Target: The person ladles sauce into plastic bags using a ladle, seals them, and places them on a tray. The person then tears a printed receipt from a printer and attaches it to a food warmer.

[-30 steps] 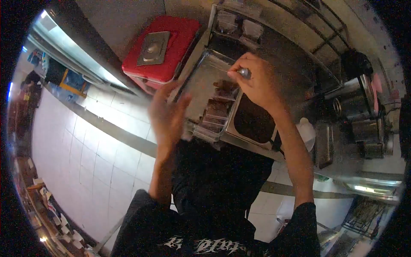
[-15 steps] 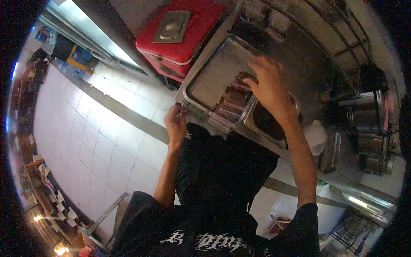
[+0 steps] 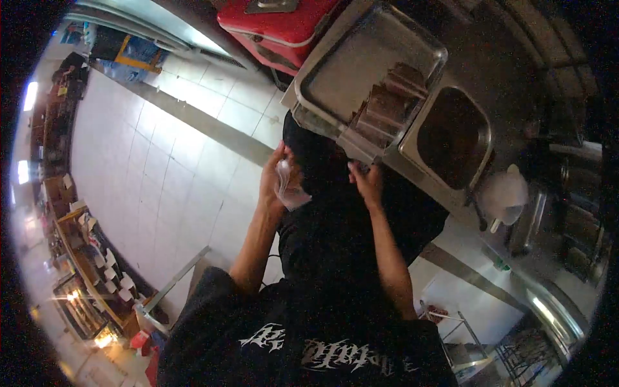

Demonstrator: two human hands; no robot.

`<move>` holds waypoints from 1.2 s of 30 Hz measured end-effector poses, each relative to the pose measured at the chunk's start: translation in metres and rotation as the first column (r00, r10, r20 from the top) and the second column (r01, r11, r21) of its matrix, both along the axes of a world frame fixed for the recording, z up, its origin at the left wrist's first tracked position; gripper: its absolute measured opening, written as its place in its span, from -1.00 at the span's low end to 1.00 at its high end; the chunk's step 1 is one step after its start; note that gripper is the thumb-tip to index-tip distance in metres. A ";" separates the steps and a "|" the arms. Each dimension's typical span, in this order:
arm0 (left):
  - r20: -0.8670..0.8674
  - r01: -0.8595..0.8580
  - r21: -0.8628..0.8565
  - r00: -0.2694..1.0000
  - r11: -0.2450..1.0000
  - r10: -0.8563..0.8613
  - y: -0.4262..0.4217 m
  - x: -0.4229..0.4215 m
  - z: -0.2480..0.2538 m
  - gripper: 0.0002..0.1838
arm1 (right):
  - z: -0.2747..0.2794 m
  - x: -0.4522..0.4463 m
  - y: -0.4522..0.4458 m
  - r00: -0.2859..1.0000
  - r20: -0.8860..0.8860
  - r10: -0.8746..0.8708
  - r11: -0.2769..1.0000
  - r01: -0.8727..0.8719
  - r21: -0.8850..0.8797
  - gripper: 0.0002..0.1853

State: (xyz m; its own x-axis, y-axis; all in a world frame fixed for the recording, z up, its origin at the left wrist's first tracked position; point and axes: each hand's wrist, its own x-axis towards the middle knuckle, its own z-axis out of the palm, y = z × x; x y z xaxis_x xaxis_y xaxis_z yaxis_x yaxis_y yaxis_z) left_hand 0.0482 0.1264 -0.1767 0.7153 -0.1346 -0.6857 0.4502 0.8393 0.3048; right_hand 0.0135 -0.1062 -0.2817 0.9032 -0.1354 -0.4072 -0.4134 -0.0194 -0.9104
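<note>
My left hand (image 3: pixel 276 177) is closed around a crumpled piece of clear plastic film (image 3: pixel 293 195), which hangs out over my dark clothing. To its right, in front of the counter edge, my right hand (image 3: pixel 367 185) has its fingers curled; whether anything is in them is hidden. Just beyond it, a metal tray (image 3: pixel 309 106) carries several brown packets (image 3: pixel 382 117) with clear plastic about them, overlapping in a row along its right side. A metal pan (image 3: pixel 407 149) with a dark brown filling (image 3: pixel 451 135) stands right of the tray.
A red cooler box (image 3: pixel 271 29) stands beyond the tray on the left. Right of the pan sits a whitish translucent container (image 3: pixel 505 195). Metal equipment (image 3: pixel 574 219) lines the far right. Pale floor tiles (image 3: pixel 174 155) spread out on the left.
My right hand has come back from above the packets to in front of the counter edge. Clear plastic now shows plainly in my left hand. The view has shifted, and the pan shows more fully.
</note>
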 end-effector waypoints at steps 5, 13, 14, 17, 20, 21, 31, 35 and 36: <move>0.087 0.051 -0.322 0.996 0.945 -0.024 -0.035 -0.015 0.026 -0.53 | -0.036 0.006 0.014 0.997 -0.075 0.026 0.988 -0.014 0.153 -0.66; 0.160 0.102 -0.518 0.987 0.850 -0.021 -0.072 -0.031 0.054 -0.48 | 0.169 -0.083 -0.016 0.909 0.352 0.224 0.917 -0.075 -0.391 -0.67; 0.149 0.118 -0.506 0.988 0.854 -0.048 -0.076 -0.032 0.054 -0.47 | 0.194 -0.082 -0.016 0.856 0.383 0.347 0.853 -0.119 -0.508 -0.67; 0.206 0.197 -0.471 0.972 0.860 -0.110 -0.094 -0.037 0.056 -0.46 | 0.224 -0.078 -0.014 0.706 0.370 0.604 0.640 -0.154 -0.753 -0.69; 0.196 0.177 -0.398 0.975 0.900 -0.105 -0.114 -0.041 0.077 -0.42 | 0.218 -0.081 -0.021 0.686 0.322 0.653 0.556 -0.144 -0.818 -0.70; 0.176 0.148 -0.363 0.980 0.920 -0.089 -0.120 -0.042 0.083 -0.41 | 0.213 -0.083 -0.024 0.684 0.318 0.657 0.540 -0.132 -0.831 -0.70; 0.208 0.298 -0.370 0.950 0.880 -0.235 -0.114 -0.051 0.044 -0.73 | 0.207 -0.090 -0.037 0.970 0.130 0.205 0.979 -0.202 -0.036 -0.84; 0.117 0.339 -0.227 0.940 0.913 -0.320 -0.103 -0.046 0.048 -0.78 | 0.198 -0.102 -0.053 0.991 -0.074 -0.108 0.901 0.129 0.413 -0.88; 0.125 0.355 -0.147 0.932 0.923 -0.339 -0.103 -0.046 0.053 -0.80 | 0.198 -0.105 -0.059 0.979 -0.123 -0.163 0.848 0.202 0.489 -0.89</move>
State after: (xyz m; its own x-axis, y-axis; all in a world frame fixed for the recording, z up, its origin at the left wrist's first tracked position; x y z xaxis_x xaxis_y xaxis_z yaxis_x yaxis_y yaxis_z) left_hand 0.0018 0.0234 -0.1238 0.6638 -0.4912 -0.5640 0.6982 0.6774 0.2318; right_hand -0.0918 -0.1655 -0.0833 0.8468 -0.0564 -0.5290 -0.4311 0.5097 -0.7445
